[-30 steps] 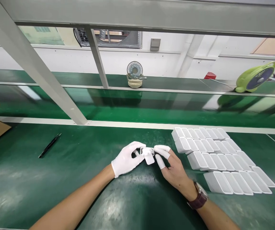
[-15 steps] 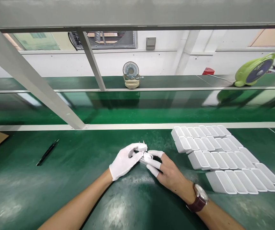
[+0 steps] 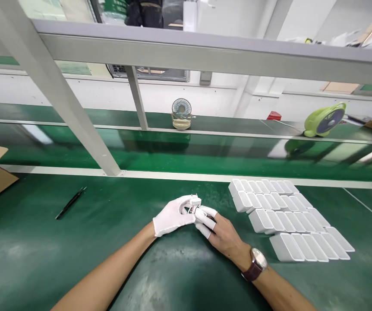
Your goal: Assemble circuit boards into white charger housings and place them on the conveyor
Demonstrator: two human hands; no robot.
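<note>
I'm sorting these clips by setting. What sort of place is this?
Most likely a factory assembly line: a long green conveyor belt behind a green work mat, rows of identical white plastic casings, and a white-gloved left hand holding a small white part.

Your small white plug part (image 3: pixel 194 201) sits up off the green counter (image 3: pixel 108 242), pinched between the fingertips of both hands near the middle of the scene. It is a compact white plastic piece, roughly boxy, with short metal prongs on its top side, so it stands about upright. A trace of red and dark shows at its lower edge, too small for you to make out. Below and just right of it, a second white piece (image 3: pixel 200 212) lies against your capped fingers, touching or nearly touching the first; the join between them is hidden.
</note>
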